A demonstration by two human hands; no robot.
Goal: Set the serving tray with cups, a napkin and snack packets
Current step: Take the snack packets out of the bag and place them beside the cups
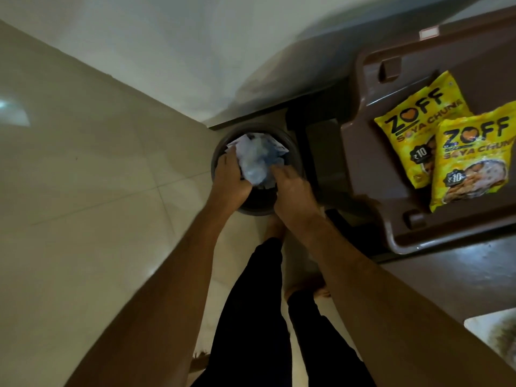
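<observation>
We look down at our two bare arms, which reach into a round dark bin (pixel 293 155) standing on the pale tiled floor (pixel 83 177), close to the wall and beside the dark worktop (pixel 460 275). Our left hand (pixel 230 178) lies on the left side of a crumpled bundle of pale blue and white plastic wrapping (pixel 255 160) that fills the bin; its fingers are curled against the bundle, but we cannot tell if they really grip it. Our right hand (pixel 291 194) touches the right side of the same bundle with the fingers bent; whether it is closed on it is also not clear.

The brown plastic serving tray (pixel 360 152) rests on the worktop at its left edge and hangs a little over this edge. Two yellow snack packets lie on the tray: one packet (pixel 413 118) is partly under the other packet (pixel 474 160), which is nearer to us.

Below the hands we see legs in black trousers (pixel 251 317) and bare feet on the floor.
</observation>
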